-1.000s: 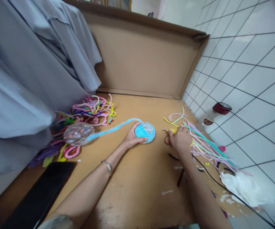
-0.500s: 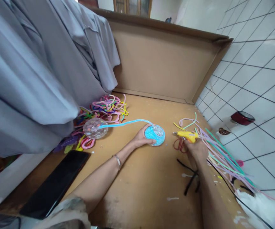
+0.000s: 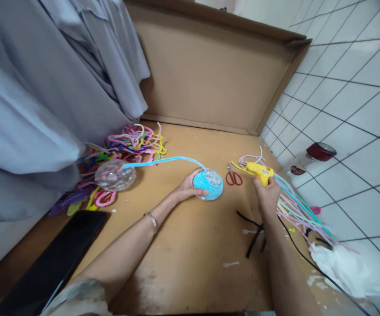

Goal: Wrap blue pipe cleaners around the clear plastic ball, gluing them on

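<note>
My left hand point(image 3: 190, 185) is closed around a rounded form wrapped in blue pipe cleaner point(image 3: 206, 188), its speckled top left bare. From that form a loose blue strand point(image 3: 173, 159) runs left to a clear, bumpy dome-like piece point(image 3: 116, 174). A yellow glue gun point(image 3: 259, 171) is gripped in my right hand point(image 3: 267, 195), its nozzle pointing left. Just left of the nozzle, red-handled scissors point(image 3: 234, 177) lie on the table.
A tangle of coloured pipe cleaners point(image 3: 137, 140) lies far left, below a grey cloth point(image 3: 104, 87). Straight pipe cleaners point(image 3: 300, 208) lie right, near the glue gun's cord point(image 3: 303, 256). A black phone point(image 3: 56, 254) lies front left. Black pieces point(image 3: 255, 241) sit centre right. Cardboard point(image 3: 209, 74) stands behind.
My right hand has lifted the glue gun away from the scissors, which now show fully. The left hand keeps its hold on the blue-wrapped form. The whole view has shifted slightly.
</note>
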`<state>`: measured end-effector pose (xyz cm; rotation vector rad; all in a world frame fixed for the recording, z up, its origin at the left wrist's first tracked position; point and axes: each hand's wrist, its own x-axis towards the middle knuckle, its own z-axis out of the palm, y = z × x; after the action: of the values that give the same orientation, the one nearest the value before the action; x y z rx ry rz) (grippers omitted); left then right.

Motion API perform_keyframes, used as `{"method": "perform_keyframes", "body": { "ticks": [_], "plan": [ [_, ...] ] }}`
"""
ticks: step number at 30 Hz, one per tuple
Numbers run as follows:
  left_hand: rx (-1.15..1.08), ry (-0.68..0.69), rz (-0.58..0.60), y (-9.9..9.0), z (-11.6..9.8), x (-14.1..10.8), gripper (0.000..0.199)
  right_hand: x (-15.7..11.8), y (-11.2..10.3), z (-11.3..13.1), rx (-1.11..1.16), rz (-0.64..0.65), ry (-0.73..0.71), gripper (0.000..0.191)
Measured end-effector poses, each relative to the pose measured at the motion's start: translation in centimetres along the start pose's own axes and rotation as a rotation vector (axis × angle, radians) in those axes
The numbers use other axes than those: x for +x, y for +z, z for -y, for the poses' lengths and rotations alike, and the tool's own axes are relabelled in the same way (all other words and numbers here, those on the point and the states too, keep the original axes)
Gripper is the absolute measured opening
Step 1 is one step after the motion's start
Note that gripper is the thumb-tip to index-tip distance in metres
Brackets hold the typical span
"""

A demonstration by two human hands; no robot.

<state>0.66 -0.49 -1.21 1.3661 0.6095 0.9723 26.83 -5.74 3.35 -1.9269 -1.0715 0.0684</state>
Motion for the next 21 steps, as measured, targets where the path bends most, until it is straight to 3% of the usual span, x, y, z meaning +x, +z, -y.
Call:
{"method": "perform_keyframes", "body": {
  "ticks": [3, 9, 13, 17, 21],
  "plan": [
    [0.003, -0.001, 0.004, 0.0, -0.1, 0.0, 0.089, 0.1, 0.5, -0.6, 0.012, 0.053, 0.013, 0.033],
    [0.018, 0.011, -0.017, 0.2, -0.3, -0.1, 0.089, -0.9, 3.0, 0.0, -0.203, 0.271, -0.102, 0.044],
    [0.003, 0.015, -0.005, 0.2, -0.3, -0.1, 0.088, -1.0, 3.9, 0.2, -0.312, 0.311, -0.103, 0.054],
    [-0.013, 0.012, -0.003, 0.3, -0.3, -0.2, 0.091, -1.3, 3.1, -0.3, -0.359, 0.287, -0.117, 0.051],
    [-0.004, 0.008, -0.017, 0.3, -0.3, -0.2, 0.092, -1.7, 1.1, -1.8, -0.374, 0.277, -0.124, 0.045]
  ]
}}
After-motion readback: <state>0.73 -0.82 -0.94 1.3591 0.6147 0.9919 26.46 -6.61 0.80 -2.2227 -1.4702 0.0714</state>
